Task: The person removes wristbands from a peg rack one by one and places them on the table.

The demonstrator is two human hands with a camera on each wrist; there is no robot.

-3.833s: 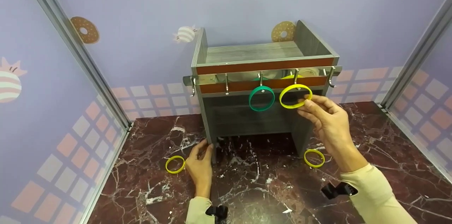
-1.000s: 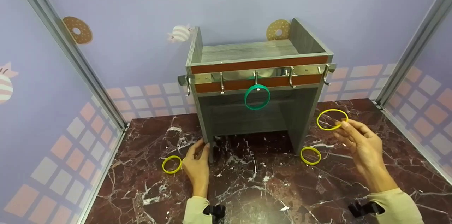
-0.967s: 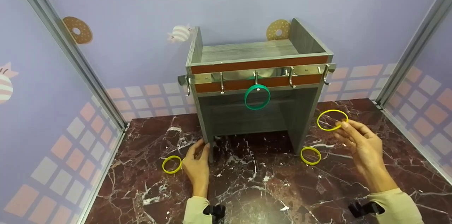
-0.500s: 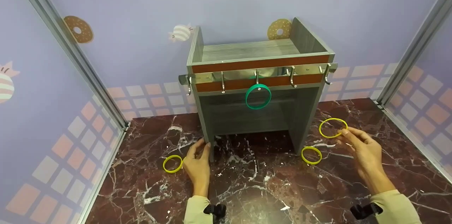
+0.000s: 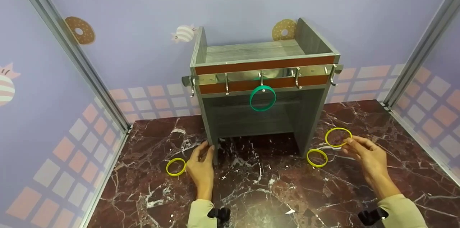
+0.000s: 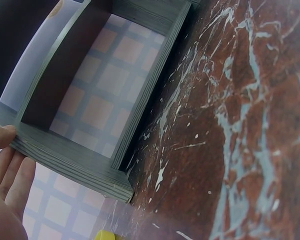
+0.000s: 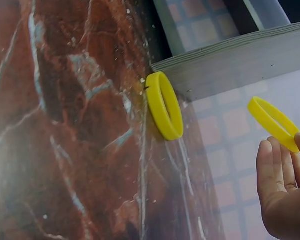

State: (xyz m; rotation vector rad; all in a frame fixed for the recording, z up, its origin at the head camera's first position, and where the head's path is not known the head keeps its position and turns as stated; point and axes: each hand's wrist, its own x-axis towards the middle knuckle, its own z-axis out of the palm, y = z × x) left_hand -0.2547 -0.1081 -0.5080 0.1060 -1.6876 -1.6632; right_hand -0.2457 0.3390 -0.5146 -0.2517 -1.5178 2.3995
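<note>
Yellow wristband (image 7: 264, 120): hovering right of the shelf unit (image 5: 255, 50)
Right hand (image 5: 372, 159): pinching its near rim
Left hand (image 5: 201, 170): gripping the unit's left panel (image 5: 211, 123)
Wristband feel: probably being light, springy
Wristband hold: best pinching one side

The person wears a pale yellowish-cream left sleeve (image 5: 201, 215) near six o'clock in the head view and a matching right sleeve (image 5: 404, 211) at four. A small, blocky left black device (image 5: 221, 214) juts toward three o'clock at its cuff; a similar right black device (image 5: 370, 217) juts toward nine. Both hands are bare.
</note>
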